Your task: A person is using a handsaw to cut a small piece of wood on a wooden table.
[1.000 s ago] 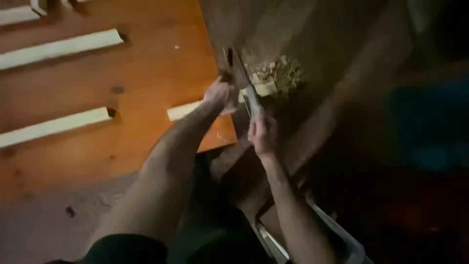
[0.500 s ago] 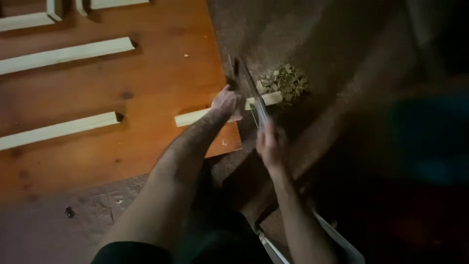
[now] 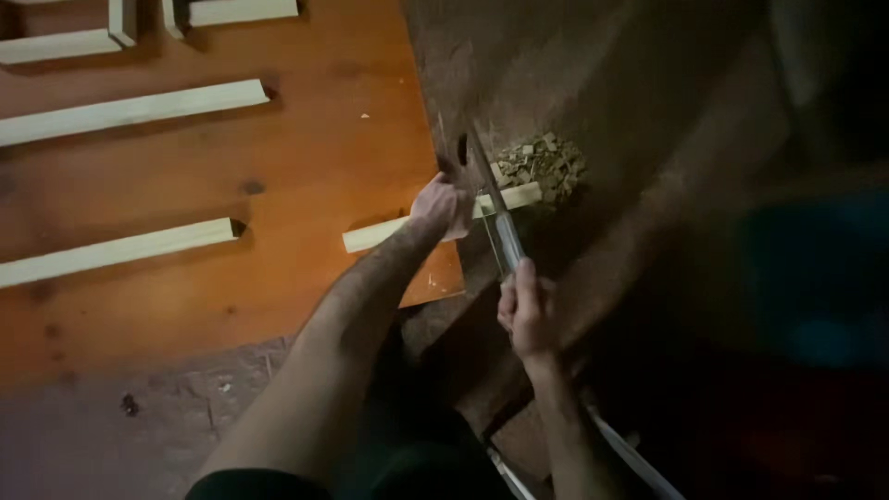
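Your right hand (image 3: pixel 526 310) has a closed grip on the handle of a handsaw (image 3: pixel 495 208), the blade running up and away from you across a pale wooden strip (image 3: pixel 435 220). Your left hand (image 3: pixel 443 204) is closed over that strip just beside the blade, pinning it down at the edge of the reddish-brown wooden counter (image 3: pixel 278 139).

The strip lies flat on the counter, with its right end sticking out past the edge, and the blade crosses that overhanging part. How deep the cut has gone is too dark and blurred to tell, but the end piece is not yet off: it looks joined to the rest.

Below the overhang, on the dark floor (image 3: pixel 667 139), sits a pile of small wood offcuts (image 3: pixel 542 167), so by the look of it a good many pieces are already cut.

Further out on the counter, well apart from your hands, more pale strips wait: one long strip (image 3: pixel 120 248) to the left, another (image 3: pixel 130 109) above it, and a few more (image 3: pixel 231 11) at the top edge. I judge the work part done, with several strips left.
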